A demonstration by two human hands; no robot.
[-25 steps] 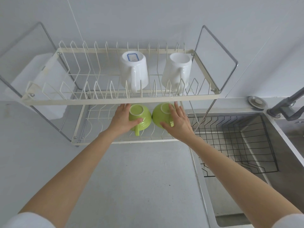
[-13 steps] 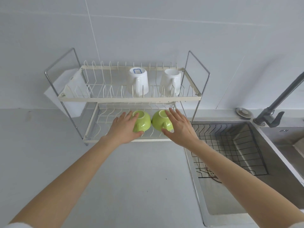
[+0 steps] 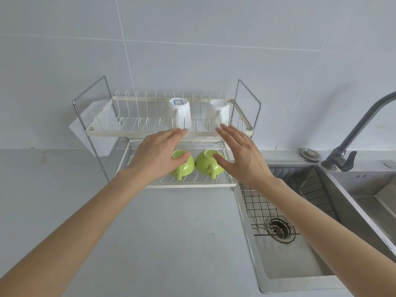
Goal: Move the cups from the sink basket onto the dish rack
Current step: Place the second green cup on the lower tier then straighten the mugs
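Dish rack (image 3: 242,133), two tiers, far on the counter (image 3: 171,232), its right edge beside the sink.
Upper tier: two white cups (image 3: 179,113) (image 3: 217,113), upturned, right half; left half open.
Lower tier: two green cups (image 3: 185,166) (image 3: 209,163), upturned, side by side, handles facing near.
Left hand (image 3: 158,155), right hand (image 3: 242,155): fingers spread, holding nothing, in front of the green cups.
Sink basket (image 3: 263,206): wire, no cups.
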